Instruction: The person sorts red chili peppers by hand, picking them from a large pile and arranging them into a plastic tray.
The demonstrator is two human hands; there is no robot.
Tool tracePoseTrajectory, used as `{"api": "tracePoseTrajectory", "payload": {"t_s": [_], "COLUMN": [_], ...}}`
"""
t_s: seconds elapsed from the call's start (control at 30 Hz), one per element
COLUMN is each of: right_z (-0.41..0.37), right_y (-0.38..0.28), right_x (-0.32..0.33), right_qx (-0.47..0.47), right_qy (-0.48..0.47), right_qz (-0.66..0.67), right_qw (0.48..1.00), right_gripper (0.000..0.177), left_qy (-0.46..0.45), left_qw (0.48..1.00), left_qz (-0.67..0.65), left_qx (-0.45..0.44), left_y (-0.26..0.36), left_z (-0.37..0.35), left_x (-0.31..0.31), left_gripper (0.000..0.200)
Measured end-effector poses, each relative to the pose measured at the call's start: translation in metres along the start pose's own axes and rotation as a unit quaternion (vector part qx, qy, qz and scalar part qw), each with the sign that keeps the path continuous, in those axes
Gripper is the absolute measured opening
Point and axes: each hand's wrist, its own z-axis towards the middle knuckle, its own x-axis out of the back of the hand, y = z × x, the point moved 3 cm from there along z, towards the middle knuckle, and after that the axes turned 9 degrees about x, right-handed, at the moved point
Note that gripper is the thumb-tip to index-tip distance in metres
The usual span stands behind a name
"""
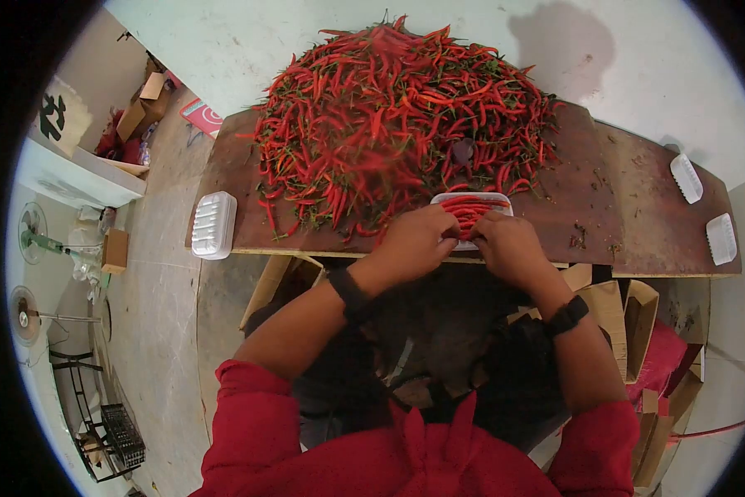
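At 1 chili tray [506, 204], 2 hands [512, 247]

Tray [507, 205] part. hidden by L fingers [445, 228], R fingers [484, 228]; chili pile [406, 124] ctr blurred; red top [339, 464] cut @ btm.

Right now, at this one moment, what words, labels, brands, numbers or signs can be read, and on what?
No text reads clearly.
Pale panel, far left: large black strokes, perhaps a character, tilted and too blurred to read.
Pink box on the floor: a pale round mark, too small to read.
White tray at the hands: no lettering visible.
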Motion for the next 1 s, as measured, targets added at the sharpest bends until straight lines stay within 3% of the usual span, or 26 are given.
{"api": "tracePoseTrajectory", "payload": {"t_s": [0.5, 1.0], "right_z": [0.001, 0.002], "right_y": [0.014, 0.018], "right_x": [-0.011, -0.019], "right_qx": [-0.042, -0.039], "right_qy": [0.005, 0.024], "right_qz": [-0.030, -0.018], "right_qw": [0.999, 0.999], "right_gripper": [0.013, 0.012], "left_qy": [0.001, -0.018], "left_qw": [0.993, 0.991], "left_qz": [0.119, 0.128], "left_qx": [0.008, 0.042], "left_y": [-0.008, -0.008], "left_z": [0.008, 0.016], "left_x": [-0.020, -0.020], "left_gripper": [0.011, 0.011]}}
